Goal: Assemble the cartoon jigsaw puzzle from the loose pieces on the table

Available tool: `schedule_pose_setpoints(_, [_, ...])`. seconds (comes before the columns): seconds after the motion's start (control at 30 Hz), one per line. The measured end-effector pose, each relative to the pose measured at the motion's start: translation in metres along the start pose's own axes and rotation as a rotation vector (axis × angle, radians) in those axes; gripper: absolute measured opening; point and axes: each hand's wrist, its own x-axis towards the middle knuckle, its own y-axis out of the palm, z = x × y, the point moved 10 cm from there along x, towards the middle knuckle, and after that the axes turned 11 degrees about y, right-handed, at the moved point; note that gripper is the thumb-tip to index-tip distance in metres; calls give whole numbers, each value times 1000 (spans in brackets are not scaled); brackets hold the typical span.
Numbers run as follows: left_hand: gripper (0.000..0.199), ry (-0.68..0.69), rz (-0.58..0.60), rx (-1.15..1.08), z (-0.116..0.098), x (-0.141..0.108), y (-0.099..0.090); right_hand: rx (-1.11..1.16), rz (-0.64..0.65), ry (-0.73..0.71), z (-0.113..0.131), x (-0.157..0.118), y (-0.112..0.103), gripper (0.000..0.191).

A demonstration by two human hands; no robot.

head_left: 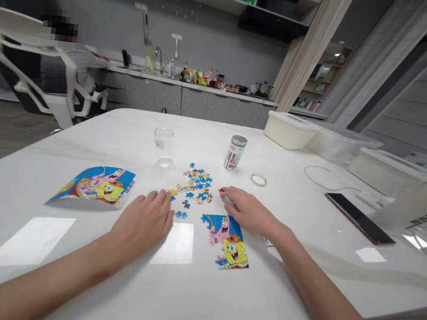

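A small heap of loose jigsaw pieces (198, 179) lies mid-table. My left hand (147, 219) rests flat at the heap's left, fingers stretched out, their tips by a yellow piece (172, 193). On the heap's right, my right hand (248, 209) pinches a small reddish puzzle piece (221, 190) between its fingertips. Just below that hand sits a partly joined puzzle (234, 250) with a yellow and a pink cartoon figure. Two joined blue pieces (181, 214) lie between my hands. A curved picture sheet (97, 185) with the same figures is left of my left hand.
Behind the pieces stand a clear plastic jar (164, 149) and a printed can (235, 153), with a ring-shaped lid (258, 180) nearby. A phone (358, 218), cable and storage boxes (290, 133) occupy the right side. A person sits beyond, by a white chair (63, 66).
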Motion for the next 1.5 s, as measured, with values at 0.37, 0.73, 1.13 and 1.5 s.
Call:
schedule_pose_setpoints(0.37, [40,-94,43,48,3,-4,-8,-7,-20,46,-10,2,-3,26])
schedule_pose_setpoints(0.73, [42,32,-148,-545,39,33,22,8,-32,57,-6,0,-7,21])
schedule_pose_setpoints(1.13, [22,-105,-250,-854,62,35,17,24,-27,64,-7,0,-6,24])
schedule_pose_setpoints(1.5, [17,-151,-278,-1435,6,27,-4,558,163,-87,51,-9,-6,17])
